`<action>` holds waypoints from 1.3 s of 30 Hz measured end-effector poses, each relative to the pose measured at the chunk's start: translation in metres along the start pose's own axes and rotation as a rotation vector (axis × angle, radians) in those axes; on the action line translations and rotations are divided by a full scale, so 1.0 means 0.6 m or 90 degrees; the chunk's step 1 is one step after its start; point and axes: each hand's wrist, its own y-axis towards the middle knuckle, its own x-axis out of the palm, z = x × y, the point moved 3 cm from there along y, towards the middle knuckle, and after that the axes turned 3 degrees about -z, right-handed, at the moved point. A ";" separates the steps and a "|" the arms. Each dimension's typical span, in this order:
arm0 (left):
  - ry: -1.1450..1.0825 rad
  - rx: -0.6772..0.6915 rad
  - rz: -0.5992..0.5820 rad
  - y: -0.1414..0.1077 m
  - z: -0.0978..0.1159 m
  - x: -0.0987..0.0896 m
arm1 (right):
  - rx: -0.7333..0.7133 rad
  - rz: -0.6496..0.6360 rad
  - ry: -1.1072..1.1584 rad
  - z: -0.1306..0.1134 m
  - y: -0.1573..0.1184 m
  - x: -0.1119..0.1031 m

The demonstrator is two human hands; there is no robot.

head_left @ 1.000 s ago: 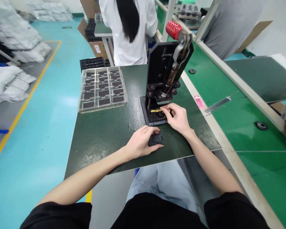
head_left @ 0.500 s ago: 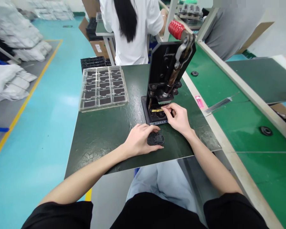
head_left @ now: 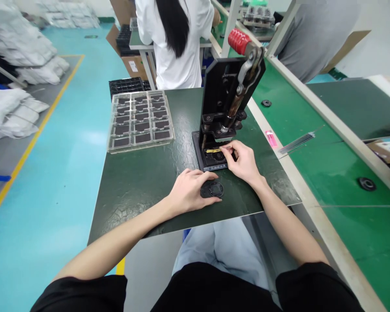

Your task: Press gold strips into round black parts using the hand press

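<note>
Clear blister tray [head_left: 140, 122] holding dark pads, sitting on dark green mat [head_left: 139, 190]; co-worker in white coat [head_left: 172, 47] standing beyond; white bagged stacks [head_left: 19, 43] lying beside teal floor [head_left: 55, 173].

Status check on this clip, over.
Left hand against round black part. Right hand at yellow strip in hand press. Nothing blocking.

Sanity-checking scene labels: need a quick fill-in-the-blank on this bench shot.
The right hand pinches a ____ strip at the base of the black hand press.
The lever of the press ends in a ____ ribbed grip.
The left hand rests on a ____ black part.
The clear plastic tray lies to the person's ____ of the press.

yellow, red, round, left
</note>
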 end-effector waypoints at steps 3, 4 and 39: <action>-0.001 0.003 0.005 0.000 0.000 -0.001 | -0.025 0.004 -0.025 -0.001 -0.003 0.000; -0.002 0.005 0.006 -0.001 0.000 -0.001 | -0.032 0.008 -0.030 0.000 -0.004 0.000; -0.109 -0.081 0.020 0.004 -0.019 0.020 | 0.035 0.162 0.017 0.005 -0.005 -0.018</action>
